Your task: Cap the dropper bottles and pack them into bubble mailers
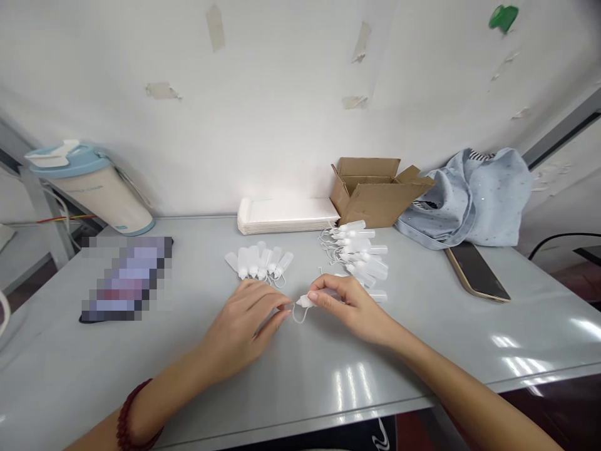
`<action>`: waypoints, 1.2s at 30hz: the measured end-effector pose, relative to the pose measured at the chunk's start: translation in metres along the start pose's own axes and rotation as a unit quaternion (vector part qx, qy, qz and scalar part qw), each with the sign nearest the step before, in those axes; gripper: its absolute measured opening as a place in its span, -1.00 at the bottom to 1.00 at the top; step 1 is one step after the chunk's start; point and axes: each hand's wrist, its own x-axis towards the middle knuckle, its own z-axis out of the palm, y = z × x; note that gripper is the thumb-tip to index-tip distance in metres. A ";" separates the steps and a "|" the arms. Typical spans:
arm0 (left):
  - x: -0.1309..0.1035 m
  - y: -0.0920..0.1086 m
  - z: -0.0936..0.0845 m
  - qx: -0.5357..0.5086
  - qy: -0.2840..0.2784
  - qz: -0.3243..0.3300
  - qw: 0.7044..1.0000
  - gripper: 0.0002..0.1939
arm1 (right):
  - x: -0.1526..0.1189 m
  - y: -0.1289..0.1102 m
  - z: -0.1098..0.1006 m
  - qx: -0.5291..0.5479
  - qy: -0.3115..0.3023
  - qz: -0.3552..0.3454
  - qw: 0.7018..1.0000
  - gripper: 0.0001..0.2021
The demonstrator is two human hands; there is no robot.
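Note:
Above the middle of the table, my right hand (350, 305) pinches a small translucent white dropper bottle (306, 301), its pointed tip facing left. A thin white cap strap (299, 319) loops from the bottle's neck to my left hand (241, 322), whose thumb and forefinger are closed at its end beside the tip. The cap itself is hidden or too small to make out. Just beyond my left hand lies a group of similar bottles (253, 260), tips toward me. A looser pile of bottles (364, 254) lies beyond my right hand, tips and straps pointing left.
Against the wall are a stack of white flat packs (288, 213), an open cardboard box (382, 200) and a light blue cloth bag (488, 194). A phone (476, 272) lies at right, another phone with a blurred screen (126, 275) at left. A bottle-shaped tumbler (94, 191) stands back left.

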 end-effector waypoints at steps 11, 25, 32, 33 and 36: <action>0.000 -0.012 0.007 0.107 0.045 0.030 0.993 -0.86 | 0.003 0.007 -0.003 -0.013 0.007 0.022 1.000 -0.69; 0.002 -0.034 0.011 0.305 0.047 -0.034 0.951 -0.76 | 0.005 0.013 -0.034 -0.275 0.089 -0.040 0.956 -0.85; 0.000 -0.029 0.008 0.253 0.038 -0.073 0.964 -0.83 | 0.007 0.019 -0.041 -0.392 0.050 -0.044 0.918 -0.88; -0.001 -0.028 0.007 0.249 0.040 -0.077 0.965 -0.84 | 0.007 0.021 -0.042 -0.400 0.050 -0.042 0.914 -0.89; -0.001 -0.024 0.006 0.234 0.049 -0.083 0.967 -0.86 | 0.007 0.024 -0.046 -0.424 0.048 -0.033 0.904 -0.92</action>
